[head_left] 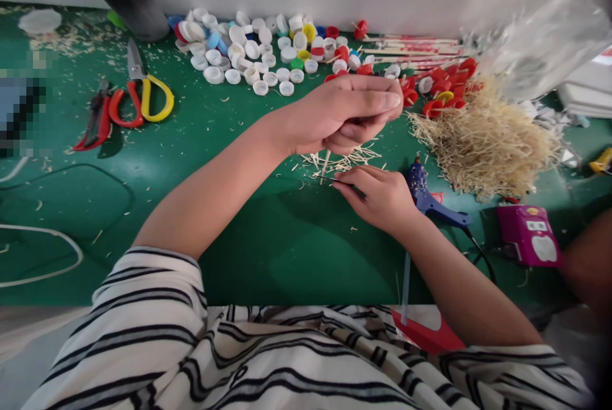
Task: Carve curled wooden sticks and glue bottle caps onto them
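Note:
My left hand (356, 110) is closed above the table, its fingers curled in. A thin pale wooden stick (326, 164) comes out beneath it and slants down; whatever else is inside the fist stays hidden. Just below, my right hand (377, 196) pinches a thin dark tool (327, 178) whose tip meets or crosses the lower end of the stick. Its exact kind is too small to tell. Short pale fibre strands (358, 156) lie scattered on the green table behind both hands.
Many bottle caps (252, 49) spread along the back, with red caps on sticks (447, 88) at right. Beside them are a fibre heap (492, 142), a blue glue gun (421, 187) and a magenta box (530, 236). Scissors (138, 94) and red-handled pliers (95, 120) lie left.

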`<state>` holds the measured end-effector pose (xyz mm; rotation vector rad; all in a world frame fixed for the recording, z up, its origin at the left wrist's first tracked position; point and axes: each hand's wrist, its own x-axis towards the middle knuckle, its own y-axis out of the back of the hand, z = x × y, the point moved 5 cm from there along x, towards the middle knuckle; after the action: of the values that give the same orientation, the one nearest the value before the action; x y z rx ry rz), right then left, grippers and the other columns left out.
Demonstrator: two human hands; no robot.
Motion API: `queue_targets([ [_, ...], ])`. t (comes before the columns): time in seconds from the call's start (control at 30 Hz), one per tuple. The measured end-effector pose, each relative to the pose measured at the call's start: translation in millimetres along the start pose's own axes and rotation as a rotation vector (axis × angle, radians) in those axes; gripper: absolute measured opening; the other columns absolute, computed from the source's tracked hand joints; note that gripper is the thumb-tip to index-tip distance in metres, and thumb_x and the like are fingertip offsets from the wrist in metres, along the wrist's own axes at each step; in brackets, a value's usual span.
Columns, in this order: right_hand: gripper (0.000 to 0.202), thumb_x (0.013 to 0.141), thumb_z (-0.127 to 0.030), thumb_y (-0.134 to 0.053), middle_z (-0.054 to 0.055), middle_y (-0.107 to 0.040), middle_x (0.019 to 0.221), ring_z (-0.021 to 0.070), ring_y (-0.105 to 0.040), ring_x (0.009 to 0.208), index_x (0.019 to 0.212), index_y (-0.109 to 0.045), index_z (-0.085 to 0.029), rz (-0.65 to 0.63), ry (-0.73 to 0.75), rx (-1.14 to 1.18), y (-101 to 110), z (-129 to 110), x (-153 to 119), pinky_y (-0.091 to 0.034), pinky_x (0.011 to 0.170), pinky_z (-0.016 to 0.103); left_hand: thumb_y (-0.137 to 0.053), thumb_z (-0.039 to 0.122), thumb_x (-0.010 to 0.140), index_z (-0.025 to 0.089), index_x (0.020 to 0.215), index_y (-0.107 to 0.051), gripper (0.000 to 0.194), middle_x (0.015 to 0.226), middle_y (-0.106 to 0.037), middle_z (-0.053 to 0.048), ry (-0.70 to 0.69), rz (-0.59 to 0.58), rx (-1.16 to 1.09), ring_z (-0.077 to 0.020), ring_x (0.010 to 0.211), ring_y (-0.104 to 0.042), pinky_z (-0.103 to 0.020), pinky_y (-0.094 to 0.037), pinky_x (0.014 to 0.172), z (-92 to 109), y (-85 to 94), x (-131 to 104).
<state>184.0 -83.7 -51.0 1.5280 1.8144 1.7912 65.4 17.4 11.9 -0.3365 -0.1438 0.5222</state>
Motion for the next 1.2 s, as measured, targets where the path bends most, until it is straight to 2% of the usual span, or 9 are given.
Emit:
queue_targets([
  [0.13, 0.018, 0.112, -0.033, -0.064, 0.003, -0.088, 0.099, 0.0197, -0.084, 0.088, 0.102, -0.076, -0.024, -0.018, -0.012, 0.002, -0.4, 0.5, 0.5, -0.057, 0.066, 0.03, -0.052, 0.026, 0.115, 0.019, 0.076, -0.054, 0.04, 0.061, -0.032, 0.008, -0.038, -0.033, 0.056, -0.0031, 0.049, -0.015, -0.016, -0.012, 0.041, 0.0, -0.7, 0.3],
  [0.27, 0.016, 0.111, -0.031, -0.065, 0.003, -0.088, 0.098, 0.0195, -0.083, 0.086, 0.102, -0.076, -0.024, -0.005, 0.001, -0.007, 0.3, -0.2, 0.9, -0.057, 0.065, 0.03, -0.065, 0.008, 0.104, 0.015, 0.094, -0.064, 0.012, 0.062, -0.037, 0.012, -0.057, -0.007, 0.082, -0.0009, 0.047, -0.019, -0.015, -0.015, 0.043, 0.9, -0.2, -0.6],
  [0.33, 0.015, 0.111, -0.03, -0.065, 0.003, -0.087, 0.097, 0.0191, -0.083, 0.085, 0.102, -0.076, -0.023, 0.001, 0.009, -0.014, 0.8, -0.6, 1.1, -0.057, 0.065, 0.03, -0.069, 0.013, 0.105, 0.015, 0.099, -0.063, 0.009, 0.063, -0.037, 0.012, -0.084, -0.026, 0.045, -0.0002, 0.048, -0.018, -0.014, -0.015, 0.043, 2.0, -0.8, -0.8],
  [0.5, 0.011, 0.109, -0.026, -0.068, 0.003, -0.087, 0.097, 0.019, -0.083, 0.084, 0.102, -0.075, -0.022, 0.018, 0.045, -0.015, 3.3, -2.7, 1.5, -0.058, 0.066, 0.029, -0.049, 0.08, 0.108, 0.016, 0.084, -0.067, 0.07, 0.056, -0.032, 0.009, -0.066, -0.091, -0.093, -0.0009, 0.041, -0.01, -0.016, -0.015, 0.038, -0.1, -0.3, 2.9],
  [0.77, 0.009, 0.109, -0.024, -0.068, 0.003, -0.085, 0.093, 0.0181, -0.083, 0.082, 0.104, -0.074, -0.02, 0.035, 0.081, -0.023, 1.6, -4.3, 1.3, -0.057, 0.067, 0.028, -0.03, 0.103, 0.092, 0.017, 0.068, -0.072, 0.098, 0.046, -0.026, 0.005, -0.027, -0.354, -0.058, -0.0052, 0.035, -0.016, -0.024, -0.017, 0.034, -0.4, -9.9, -6.7],
  [0.83, 0.011, 0.11, -0.025, -0.066, 0.002, -0.084, 0.089, 0.0169, -0.081, 0.076, 0.103, -0.074, -0.02, 0.055, 0.099, -0.037, 2.3, -5.5, 1.6, -0.055, 0.063, 0.028, -0.03, 0.103, 0.091, 0.017, 0.074, -0.073, 0.098, 0.046, -0.028, 0.004, -0.063, -0.247, 0.019, -0.0063, 0.033, -0.018, -0.026, -0.021, 0.033, -1.3, -4.2, -7.7],
  [0.97, 0.015, 0.112, -0.026, -0.063, 0.001, -0.084, 0.088, 0.0161, -0.08, 0.073, 0.103, -0.074, -0.021, 0.081, 0.114, -0.046, 4.4, -6.7, 1.5, -0.055, 0.061, 0.028, -0.043, 0.086, 0.102, 0.015, 0.121, -0.075, 0.08, 0.052, -0.035, 0.006, -0.136, 0.117, 0.08, -0.0081, 0.032, -0.03, -0.024, -0.027, 0.035, -4.2, 17.5, -4.8],
  [1.07, 0.016, 0.112, -0.026, -0.062, 0.002, -0.085, 0.091, 0.0165, -0.081, 0.076, 0.103, -0.074, -0.021, 0.074, 0.106, -0.032, 4.5, -6.1, 0.8, -0.056, 0.062, 0.028, -0.046, 0.082, 0.102, 0.014, 0.133, -0.071, 0.079, 0.051, -0.036, 0.006, -0.132, 0.124, 0.093, -0.0091, 0.032, -0.029, -0.025, -0.026, 0.034, -6.0, 19.6, -1.4],
  [1.2, 0.015, 0.112, -0.026, -0.063, 0.002, -0.085, 0.092, 0.0172, -0.081, 0.076, 0.103, -0.074, -0.02, 0.061, 0.109, -0.025, 3.2, -6.2, 0.1, -0.055, 0.062, 0.029, -0.05, 0.093, 0.091, 0.02, 0.105, -0.077, 0.079, 0.043, -0.033, 0.006, -0.062, -0.038, 0.116, -0.01, 0.029, -0.024, -0.027, -0.026, 0.031, -6.1, 11.2, -1.1],
])
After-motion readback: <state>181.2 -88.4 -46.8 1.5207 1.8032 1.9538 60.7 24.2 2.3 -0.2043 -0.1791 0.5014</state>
